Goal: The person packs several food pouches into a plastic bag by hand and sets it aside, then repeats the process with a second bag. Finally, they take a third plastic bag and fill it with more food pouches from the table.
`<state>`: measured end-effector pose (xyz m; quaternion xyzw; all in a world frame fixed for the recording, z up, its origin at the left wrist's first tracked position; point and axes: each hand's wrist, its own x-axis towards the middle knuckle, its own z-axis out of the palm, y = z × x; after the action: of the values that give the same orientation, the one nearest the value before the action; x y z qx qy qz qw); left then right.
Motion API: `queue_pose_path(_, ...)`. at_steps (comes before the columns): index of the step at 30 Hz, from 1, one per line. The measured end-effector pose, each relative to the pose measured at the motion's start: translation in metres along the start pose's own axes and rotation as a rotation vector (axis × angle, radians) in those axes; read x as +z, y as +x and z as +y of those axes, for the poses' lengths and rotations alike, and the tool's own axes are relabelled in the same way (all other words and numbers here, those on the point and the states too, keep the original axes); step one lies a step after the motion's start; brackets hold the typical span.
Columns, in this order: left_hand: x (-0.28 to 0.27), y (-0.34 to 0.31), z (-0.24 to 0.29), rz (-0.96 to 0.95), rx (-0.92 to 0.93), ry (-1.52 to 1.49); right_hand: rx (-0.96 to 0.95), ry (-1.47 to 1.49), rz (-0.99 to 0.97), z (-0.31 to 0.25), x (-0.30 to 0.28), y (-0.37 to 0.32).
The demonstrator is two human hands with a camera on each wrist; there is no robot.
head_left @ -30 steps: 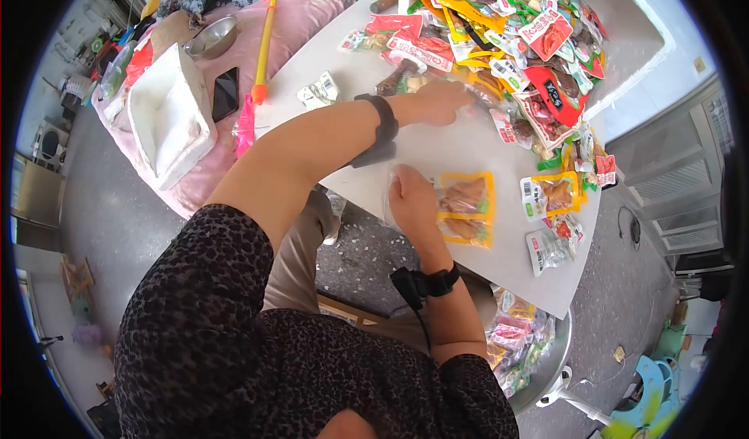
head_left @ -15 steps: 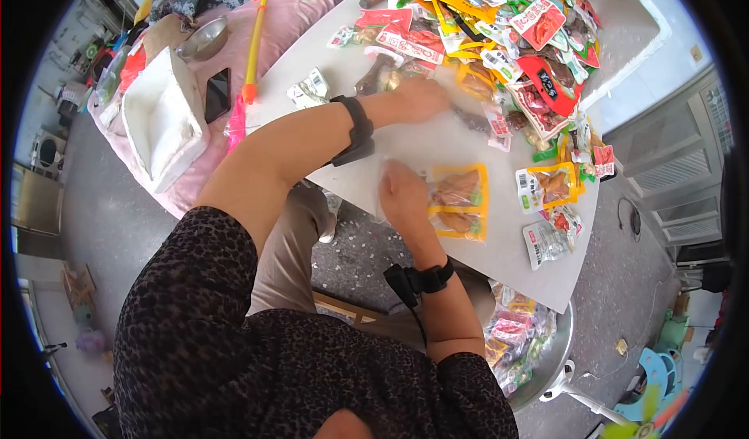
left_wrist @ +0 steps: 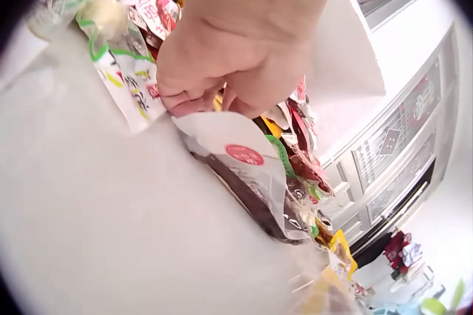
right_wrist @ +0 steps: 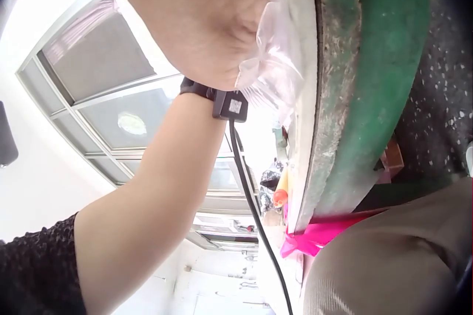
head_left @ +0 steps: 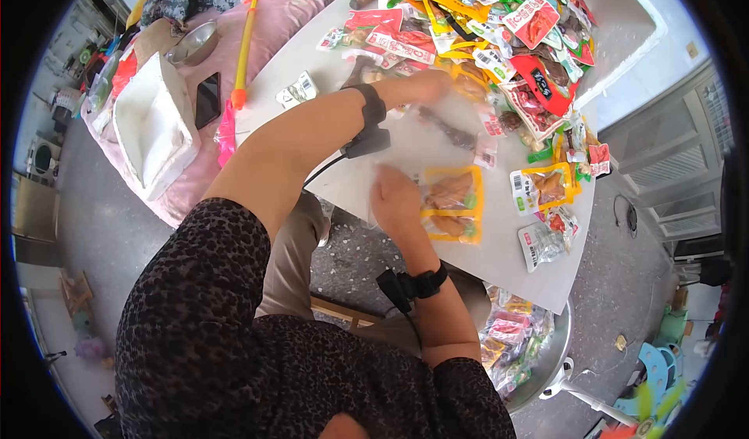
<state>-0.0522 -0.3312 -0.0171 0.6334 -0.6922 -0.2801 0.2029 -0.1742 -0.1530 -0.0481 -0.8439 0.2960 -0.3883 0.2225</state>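
In the head view my left hand (head_left: 427, 88) is blurred over the near side of the packet pile. The left wrist view shows this hand (left_wrist: 229, 64) with curled fingers, pinching the edge of a food packet (left_wrist: 244, 163) with dark contents, a whitish film and a red oval label. Nearer the table edge, my right hand (head_left: 395, 197) grips a clear plastic bag. In the right wrist view the bag's crinkled film (right_wrist: 273, 71) bunches against that hand (right_wrist: 199, 19). Beside the right hand lie two yellow-edged packets (head_left: 454, 205) with brown food inside.
A white foam box (head_left: 640, 41) spills many mixed packets (head_left: 534, 22) onto the table (head_left: 343, 182). Several packets (head_left: 542, 189) lie at the right edge. Below stands a metal basin (head_left: 563, 345) of packets. A white foam tray (head_left: 160, 127) and phone (head_left: 208, 100) lie on pink cloth.
My left hand has shifted back from the pile, then slightly away again. The dark packet has moved out of the pile toward me. My right hand stays by the yellow packets.
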Motion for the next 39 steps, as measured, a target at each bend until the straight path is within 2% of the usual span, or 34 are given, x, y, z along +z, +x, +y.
queue_pose_path(2, 0.006, 0.014, -0.001, 0.03, -0.039, -0.028, 0.009, 0.002, -0.021, -0.001, -0.002, 0.0)
queue_pose_path(10, 0.027, 0.058, -0.026, 0.156, 0.049, 0.059, 0.009, 0.013, -0.061, 0.001, -0.001, 0.002)
queue_pose_path(14, 0.019, 0.046, -0.013, 0.225, -0.065, 0.009, -0.019, 0.006, -0.027, 0.002, 0.001, 0.0)
queue_pose_path(18, 0.003, 0.019, 0.01, 0.271, -0.127, -0.133, -0.027, 0.002, 0.003, 0.002, 0.002, 0.0)
queue_pose_path(20, -0.013, -0.012, 0.03, 0.255, -0.153, -0.333, -0.033, 0.005, 0.004, 0.003, 0.002, 0.001)
queue_pose_path(22, -0.019, -0.033, 0.033, 0.252, 0.029, -0.208, -0.039, 0.006, 0.008, 0.005, 0.005, 0.0)
queue_pose_path(24, -0.026, -0.056, 0.04, 0.234, 0.093, -0.169, -0.033, -0.002, 0.006, 0.001, 0.002, 0.001)
queue_pose_path(26, -0.035, -0.081, 0.051, 0.203, 0.037, -0.219, -0.03, 0.001, 0.008, 0.0, 0.0, 0.0)
queue_pose_path(29, -0.024, -0.085, 0.011, 0.286, 0.01, -0.161, -0.03, 0.02, 0.015, -0.001, -0.001, 0.001)
queue_pose_path(32, -0.026, -0.122, 0.005, 0.359, 0.1, -0.072, -0.012, 0.014, -0.003, 0.0, 0.0, 0.0)
queue_pose_path(35, -0.028, -0.153, -0.004, 0.38, 0.03, -0.16, 0.004, 0.0, -0.016, 0.0, 0.001, 0.001)
queue_pose_path(38, -0.019, -0.179, -0.016, 0.497, 0.075, -0.205, -0.006, 0.013, 0.018, 0.0, 0.003, 0.0)
queue_pose_path(39, -0.016, -0.189, -0.02, 0.439, 0.02, -0.205, 0.001, 0.01, 0.012, 0.0, 0.003, 0.0)
